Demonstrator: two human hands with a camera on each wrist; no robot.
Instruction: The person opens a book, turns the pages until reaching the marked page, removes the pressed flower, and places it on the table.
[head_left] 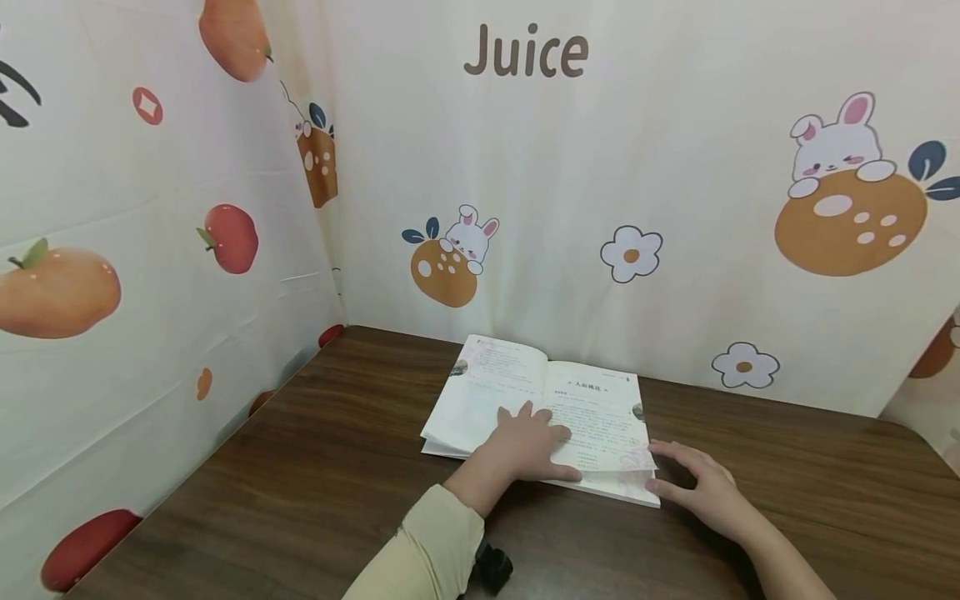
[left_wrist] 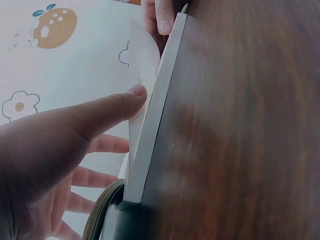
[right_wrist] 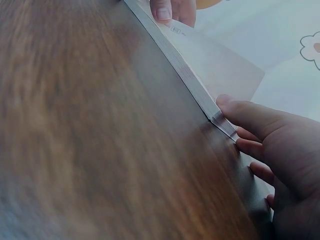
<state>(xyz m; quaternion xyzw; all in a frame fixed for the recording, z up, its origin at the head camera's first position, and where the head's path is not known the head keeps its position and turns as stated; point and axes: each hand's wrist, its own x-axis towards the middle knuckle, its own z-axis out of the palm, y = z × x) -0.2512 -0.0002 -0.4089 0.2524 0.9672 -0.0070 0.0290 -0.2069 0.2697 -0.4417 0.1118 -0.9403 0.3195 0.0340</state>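
Note:
An open book (head_left: 600,408) lies on the table, with printed text on its pages. Spread across its middle, near the lower edge, my left hand (head_left: 525,446) rests with straight fingers. The left wrist view shows that thumb (left_wrist: 132,97) on the page beside the page block's edge (left_wrist: 155,110). At the book's right edge is my right hand (head_left: 701,487). In the right wrist view its thumb (right_wrist: 237,110) lies at the near corner of the page block (right_wrist: 185,75), the other fingers along the side edge, pinching the corner. One page (right_wrist: 225,65) stands slightly raised.
The brown wood-grain table (head_left: 300,492) extends to both sides of the book. A printed curtain (head_left: 675,167) hangs close behind it, and another (head_left: 150,250) runs along the left. A black object (head_left: 495,568) shows by the left sleeve.

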